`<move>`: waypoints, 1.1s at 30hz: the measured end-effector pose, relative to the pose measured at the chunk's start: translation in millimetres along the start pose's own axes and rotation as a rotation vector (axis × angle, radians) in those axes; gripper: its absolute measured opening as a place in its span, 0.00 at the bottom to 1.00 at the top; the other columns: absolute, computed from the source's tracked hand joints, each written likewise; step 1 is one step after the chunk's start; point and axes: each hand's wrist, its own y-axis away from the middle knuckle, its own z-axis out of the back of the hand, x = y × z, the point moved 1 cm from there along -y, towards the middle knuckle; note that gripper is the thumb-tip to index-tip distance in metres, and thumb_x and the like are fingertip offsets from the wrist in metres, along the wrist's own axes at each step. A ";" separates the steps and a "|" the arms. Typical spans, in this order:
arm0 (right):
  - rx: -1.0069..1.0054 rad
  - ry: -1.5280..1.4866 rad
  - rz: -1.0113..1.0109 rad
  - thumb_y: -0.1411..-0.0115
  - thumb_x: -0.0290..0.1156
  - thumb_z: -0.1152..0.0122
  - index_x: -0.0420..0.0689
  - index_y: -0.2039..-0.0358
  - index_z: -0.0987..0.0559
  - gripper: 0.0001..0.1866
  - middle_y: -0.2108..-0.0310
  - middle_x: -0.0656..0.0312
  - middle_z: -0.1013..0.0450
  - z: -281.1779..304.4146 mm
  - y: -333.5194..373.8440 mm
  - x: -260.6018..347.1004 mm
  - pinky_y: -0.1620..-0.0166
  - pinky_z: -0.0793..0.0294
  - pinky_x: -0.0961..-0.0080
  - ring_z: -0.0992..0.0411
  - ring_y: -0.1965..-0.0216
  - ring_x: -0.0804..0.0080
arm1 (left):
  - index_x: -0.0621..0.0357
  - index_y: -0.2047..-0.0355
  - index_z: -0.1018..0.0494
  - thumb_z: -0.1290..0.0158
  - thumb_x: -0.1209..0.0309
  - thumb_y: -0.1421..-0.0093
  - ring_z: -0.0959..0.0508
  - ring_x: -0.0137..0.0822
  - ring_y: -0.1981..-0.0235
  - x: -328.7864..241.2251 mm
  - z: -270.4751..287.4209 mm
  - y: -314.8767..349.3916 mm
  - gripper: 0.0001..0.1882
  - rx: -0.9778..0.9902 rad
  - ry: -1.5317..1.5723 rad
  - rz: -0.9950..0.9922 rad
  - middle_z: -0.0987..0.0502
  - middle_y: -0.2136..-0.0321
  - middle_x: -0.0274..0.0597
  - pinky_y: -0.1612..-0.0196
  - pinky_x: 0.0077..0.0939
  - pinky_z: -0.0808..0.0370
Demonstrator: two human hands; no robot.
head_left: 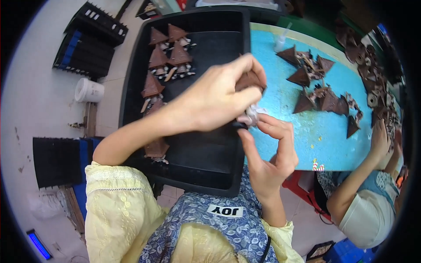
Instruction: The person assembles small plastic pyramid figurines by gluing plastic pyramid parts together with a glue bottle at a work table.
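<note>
Brown-hat figure [250,82] — near right rim of black tray [204,151] | left hand [215,94] curled round its top | right hand [272,160] pinches its bottom | tray's left side — more pointy brown figures [180,55]

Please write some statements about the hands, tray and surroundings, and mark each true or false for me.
1. The left hand grips a brown figure. True.
2. The right hand lies flat on the table. False: it is raised, its fingertips at the figure's pale lower end.
3. A white bucket stands left of the tray. True.
4. The tray is empty. False: more brown pieces line its left side.
5. Another person's hand shows at the picture's right. True.
</note>
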 end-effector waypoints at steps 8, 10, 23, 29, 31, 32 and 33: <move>0.008 0.369 -0.276 0.48 0.23 0.36 0.36 0.61 0.25 0.13 0.59 0.51 0.26 37.8 -2.0 -36.9 0.55 0.30 0.68 0.28 0.60 0.62 | 0.65 0.49 0.41 0.50 0.60 0.43 0.28 0.60 0.53 75.9 56.6 14.8 0.27 0.001 -1.178 0.492 0.35 0.55 0.68 0.52 0.46 0.28; 0.003 0.422 -0.368 0.48 0.24 0.35 0.36 0.59 0.25 0.15 0.59 0.52 0.27 50.2 -3.8 -47.3 0.56 0.30 0.69 0.29 0.60 0.63 | 0.63 0.49 0.40 0.49 0.61 0.44 0.27 0.58 0.54 89.2 56.2 5.5 0.27 -0.156 -1.250 0.441 0.34 0.56 0.65 0.53 0.44 0.28; -0.129 0.377 -0.463 0.48 0.31 0.33 0.37 0.57 0.28 0.21 0.70 0.59 0.28 55.8 -21.1 -122.6 0.67 0.31 0.78 0.32 0.72 0.75 | 0.54 0.45 0.38 0.39 0.62 0.49 0.28 0.51 0.55 39.8 27.6 32.9 0.33 -0.308 -1.265 0.005 0.33 0.54 0.50 0.58 0.40 0.26; 0.103 -0.261 -0.555 0.42 0.29 0.42 0.36 0.57 0.28 0.14 0.73 0.62 0.27 72.9 -33.8 -22.8 0.71 0.33 0.84 0.35 0.76 0.84 | 0.50 0.46 0.33 0.33 0.67 0.58 0.25 0.37 0.55 -4.0 -51.5 -16.4 0.36 0.073 -0.615 -0.796 0.27 0.53 0.39 0.53 0.31 0.29; -0.064 -0.480 -0.647 0.37 0.31 0.49 0.35 0.51 0.32 0.17 0.68 0.58 0.26 86.0 -38.6 -19.2 0.67 0.30 0.82 0.31 0.74 0.78 | 0.54 0.47 0.33 0.33 0.68 0.55 0.25 0.34 0.57 -6.1 -48.8 -26.2 0.34 0.082 -0.459 -0.649 0.27 0.56 0.40 0.56 0.29 0.29; -0.161 -0.404 -0.570 0.38 0.31 0.47 0.35 0.50 0.32 0.18 0.66 0.58 0.27 91.6 -32.7 -27.4 0.62 0.28 0.79 0.30 0.70 0.75 | 0.57 0.48 0.34 0.34 0.68 0.51 0.24 0.32 0.60 -6.5 -46.9 -29.4 0.31 0.085 -0.300 -0.494 0.26 0.58 0.40 0.60 0.26 0.28; -0.140 -0.241 -0.478 0.39 0.33 0.44 0.35 0.50 0.32 0.20 0.65 0.58 0.27 84.5 -27.7 -29.9 0.61 0.29 0.79 0.29 0.68 0.74 | 0.60 0.50 0.34 0.42 0.61 0.42 0.24 0.29 0.62 1.2 -53.9 -26.2 0.24 0.174 0.439 -0.093 0.27 0.61 0.39 0.66 0.23 0.29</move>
